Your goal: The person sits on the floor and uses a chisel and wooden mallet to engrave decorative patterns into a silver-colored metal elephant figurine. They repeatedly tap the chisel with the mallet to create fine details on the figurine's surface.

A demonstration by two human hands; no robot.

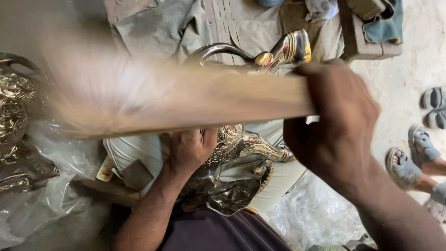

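Observation:
My right hand grips one end of a long wooden stick that runs leftwards across the view; its far end is a motion-blurred smear. Below the stick, my left hand presses on a shiny embossed metal vessel resting on my lap. The vessel's curved handle and golden spout rise above the stick. Part of the vessel is hidden behind the stick and my left hand.
Two more ornate metal pieces lie at the left on clear plastic sheeting. Crumpled plastic lies at the lower right. Another person's sandalled feet stand on the pale floor at right. Cloth and clothing lie at the top.

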